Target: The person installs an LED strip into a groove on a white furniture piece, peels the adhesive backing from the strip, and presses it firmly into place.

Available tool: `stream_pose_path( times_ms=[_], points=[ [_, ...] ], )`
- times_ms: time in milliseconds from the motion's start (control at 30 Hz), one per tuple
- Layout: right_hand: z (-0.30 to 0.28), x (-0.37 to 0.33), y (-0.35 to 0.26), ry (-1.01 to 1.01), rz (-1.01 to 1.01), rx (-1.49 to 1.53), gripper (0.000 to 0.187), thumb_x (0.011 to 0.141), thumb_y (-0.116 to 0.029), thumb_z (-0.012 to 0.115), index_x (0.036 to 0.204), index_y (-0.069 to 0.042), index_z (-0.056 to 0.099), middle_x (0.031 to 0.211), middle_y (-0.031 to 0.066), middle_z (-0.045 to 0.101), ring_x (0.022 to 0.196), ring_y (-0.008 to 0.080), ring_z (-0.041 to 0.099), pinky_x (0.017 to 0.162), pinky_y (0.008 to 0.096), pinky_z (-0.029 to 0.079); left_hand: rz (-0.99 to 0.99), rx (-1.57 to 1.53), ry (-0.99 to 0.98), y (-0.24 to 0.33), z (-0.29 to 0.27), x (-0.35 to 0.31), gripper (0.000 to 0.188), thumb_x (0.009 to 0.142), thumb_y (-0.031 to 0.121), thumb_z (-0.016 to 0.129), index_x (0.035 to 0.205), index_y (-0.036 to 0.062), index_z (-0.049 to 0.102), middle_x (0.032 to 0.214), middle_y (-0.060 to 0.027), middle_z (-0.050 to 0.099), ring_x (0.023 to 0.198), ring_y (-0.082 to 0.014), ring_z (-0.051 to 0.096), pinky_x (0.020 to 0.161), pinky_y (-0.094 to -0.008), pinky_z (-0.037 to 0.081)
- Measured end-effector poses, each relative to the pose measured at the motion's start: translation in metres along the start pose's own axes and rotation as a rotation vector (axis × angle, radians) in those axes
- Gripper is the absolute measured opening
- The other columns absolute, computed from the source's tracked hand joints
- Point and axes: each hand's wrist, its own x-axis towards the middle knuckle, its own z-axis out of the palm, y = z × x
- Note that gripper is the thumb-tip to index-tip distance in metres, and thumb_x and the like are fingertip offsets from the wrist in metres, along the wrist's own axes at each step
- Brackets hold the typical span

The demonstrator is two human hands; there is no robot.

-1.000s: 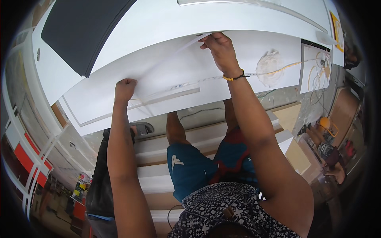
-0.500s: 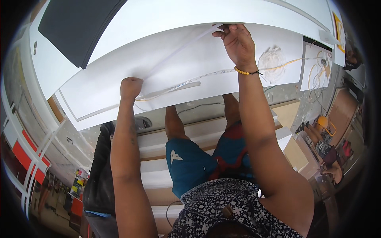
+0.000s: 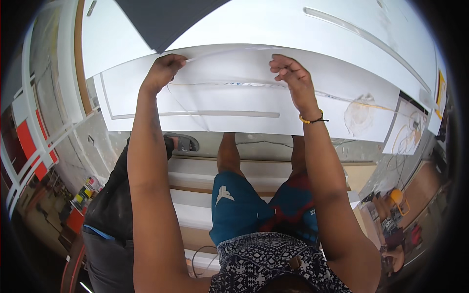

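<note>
My left hand [image 3: 165,72] pinches one end of a thin, pale, translucent strip [image 3: 215,54] between thumb and fingers. The strip runs to the right in a slight bow, along the edge of a large white board. Just below its far end is my right hand [image 3: 293,80], its fingers bent and apart, with no grip on the strip visible. Both hands are over a lower white panel [image 3: 234,102]. A narrow cord with a yellow part and a printed wrapper [image 3: 249,84] crosses that panel between the hands.
A dark grey sheet [image 3: 168,17] lies on the upper white board [image 3: 264,27], beside a long slot [image 3: 361,30]. Crumpled clear plastic [image 3: 359,117] rests on the panel's right part. A black bag [image 3: 110,215] stands at my left; another person's sandalled foot [image 3: 183,142] shows near it.
My left hand has moved up and away from me with the strip. My right hand's fingers have come apart from the strip's end. The view has shifted over the boards.
</note>
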Motion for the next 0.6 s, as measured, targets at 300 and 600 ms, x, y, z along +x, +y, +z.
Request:
stream_pose_path(
  times_ms=[300, 600],
  points=[
    [0.132, 0.051, 0.047, -0.043, -0.025, -0.320, 0.026, 0.088, -0.013, 0.069, 0.112, -0.002, 0.067, 0.096, 0.0043, 0.070, 0.087, 0.0110, 0.062, 0.080, 0.0262, 0.051, -0.002, -0.216, -0.253, -0.009, -0.036, 0.005, 0.014, 0.093, 0.021, 0.064, 0.092, 0.0079, 0.067, 0.071, 0.0055, 0.052, 0.060, -0.0048, 0.040, 0.053, -0.0197, 0.033],
    [0.222, 0.087, 0.057, 0.205, 0.214, 0.147, 0.013, 0.087, -0.018, 0.070, 0.088, -0.005, 0.068, 0.082, 0.0028, 0.069, 0.073, 0.0091, 0.061, 0.062, 0.0235, 0.047, 0.131, -0.433, -0.285, -0.023, -0.036, 0.027, 0.017, 0.090, 0.026, 0.068, 0.084, 0.0097, 0.068, 0.069, 0.0064, 0.054, 0.063, -0.0056, 0.043, 0.054, -0.0217, 0.034]
  ],
)
